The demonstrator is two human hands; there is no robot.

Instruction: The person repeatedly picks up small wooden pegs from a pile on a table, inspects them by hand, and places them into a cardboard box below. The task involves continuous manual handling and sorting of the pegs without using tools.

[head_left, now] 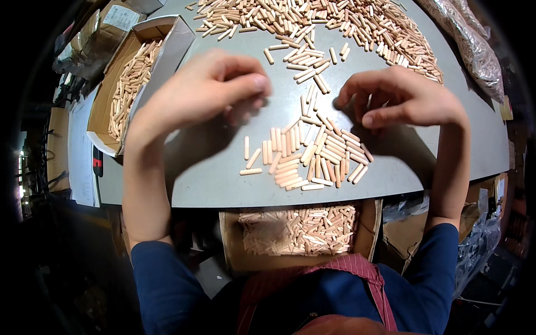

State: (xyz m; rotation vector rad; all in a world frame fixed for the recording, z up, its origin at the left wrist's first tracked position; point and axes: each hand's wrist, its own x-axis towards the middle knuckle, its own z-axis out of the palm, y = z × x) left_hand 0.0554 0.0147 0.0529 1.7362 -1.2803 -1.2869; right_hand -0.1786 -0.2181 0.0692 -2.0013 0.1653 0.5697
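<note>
Small wooden dowel pins (329, 146) lie in a loose cluster on the grey tabletop (209, 187), near its front edge. My left hand (209, 89) hovers to the left above the table, blurred, its fingers loosely bent and apart, with no pin visible in it. Across from it, my right hand (407, 100) is over the table with curled fingers and a gap between thumb and fingertips; nothing shows in that gap. Between the hands, a narrow trail of pins links the cluster to a large dowel pile (357, 19) at the far side.
At the left stands an open cardboard box (100, 125) part-filled with dowels. Another cardboard box (231, 257) of dowels sits below the table's front edge, close to my body. Clear plastic bags (469, 53) lie at the far right. Paper sheets (84, 151) lie left.
</note>
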